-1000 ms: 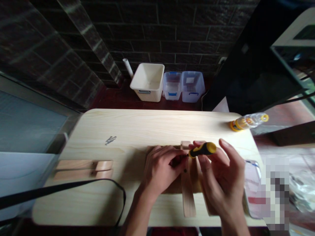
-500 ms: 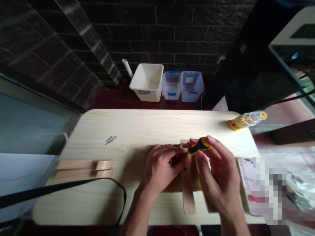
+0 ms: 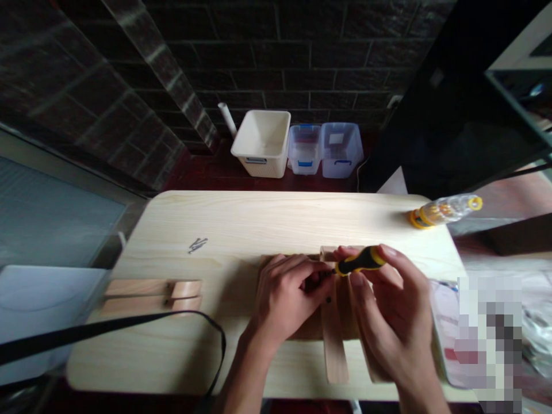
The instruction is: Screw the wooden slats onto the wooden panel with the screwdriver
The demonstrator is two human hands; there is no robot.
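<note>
In the head view my right hand [image 3: 399,296] grips a yellow and black screwdriver [image 3: 361,261], tilted with its tip pointing left. My left hand [image 3: 288,296] is closed, thumb and fingers pinched around the tip; what they hold is hidden. Beneath both hands lies a brown block or board [image 3: 310,330], mostly covered. Across it runs a narrow wooden piece [image 3: 335,359] with a dark hole or screw head showing beside my left thumb. A second wooden piece [image 3: 374,365] lies partly under my right hand.
Several loose screws [image 3: 198,245] lie left on the table [image 3: 259,215], behind two wooden pieces [image 3: 142,293]. A black strap [image 3: 129,322] crosses the front left. A clear bottle-shaped container with yellow ends [image 3: 446,211] stands back right. Plastic bins [image 3: 264,167] sit on the floor beyond.
The screwdriver's handle end has dipped and swung right, so it lies flatter. My left hand keeps its pinch. The whole view has shifted slightly.
</note>
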